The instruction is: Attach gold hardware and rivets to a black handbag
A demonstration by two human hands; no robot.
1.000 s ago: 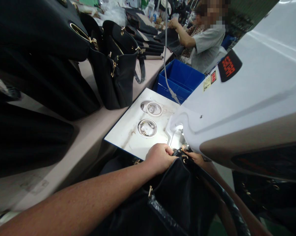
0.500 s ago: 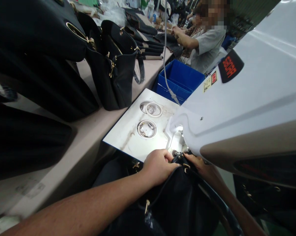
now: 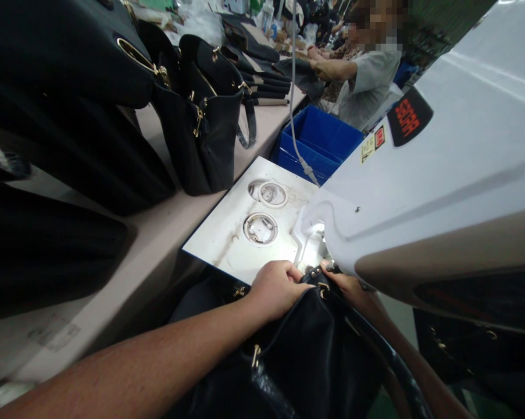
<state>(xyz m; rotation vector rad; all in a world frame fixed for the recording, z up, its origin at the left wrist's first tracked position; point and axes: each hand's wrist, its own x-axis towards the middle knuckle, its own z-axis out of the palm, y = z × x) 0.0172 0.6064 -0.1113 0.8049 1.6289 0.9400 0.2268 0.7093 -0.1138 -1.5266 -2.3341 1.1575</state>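
Note:
A black handbag (image 3: 314, 355) with gold fittings hangs below the head of a white machine (image 3: 419, 192). My left hand (image 3: 277, 288) pinches the bag's top edge from the left, thumb on the near side. On the other side of that edge, my right hand (image 3: 349, 288) is closed on the bag near the handle's base, its fingers partly hidden by the bag. Between the hands, the rim with its small metal studs sits at the machine's lit working point. A black handle (image 3: 388, 355) in clear wrap runs down to the right.
The machine's white plate (image 3: 218, 238) has round recesses holding small metal parts. On the left bench (image 3: 157, 233) stand several black handbags (image 3: 205, 134). A blue bin (image 3: 318, 139) stands behind the plate, under a hanging cable (image 3: 293, 87). Another person (image 3: 367, 81) works at the bench farther back.
Both hands have shifted the bag's rim slightly up and to the left, closer under the machine head. The co-worker's arms have moved a little.

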